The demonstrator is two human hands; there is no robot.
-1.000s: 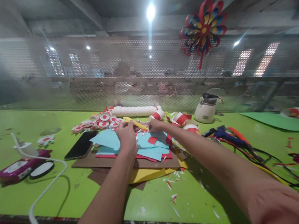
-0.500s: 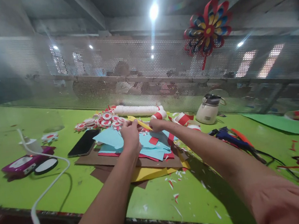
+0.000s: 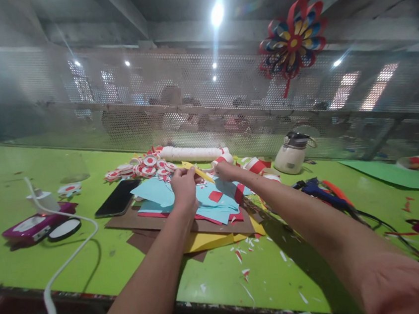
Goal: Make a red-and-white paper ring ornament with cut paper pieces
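Left hand (image 3: pixel 183 187) and right hand (image 3: pixel 225 171) both pinch a yellow paper strip (image 3: pixel 197 171), held just above the paper stack (image 3: pixel 208 212) mid-desk; since a second ago they've barely shifted, grip unchanged, so work looks steady. Phone (image 3: pixel 117 197) sits just left of the stack, red-white discs (image 3: pixel 143 169) behind it, glue gun (image 3: pixel 315 188) and cables (image 3: pixel 385 231) right. Scraps litter the desk's (image 3: pixel 214 276) near edge.

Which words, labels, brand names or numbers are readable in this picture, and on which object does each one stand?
No text can be read anywhere.
Purple device: its white top panel shows no legible print, too blurred.
Phone: screen dark, blank.
White jug: no label visible.
Red and white paper discs: pattern only, no letters.
Yellow paper strip, held by left hand and right hand: plain.
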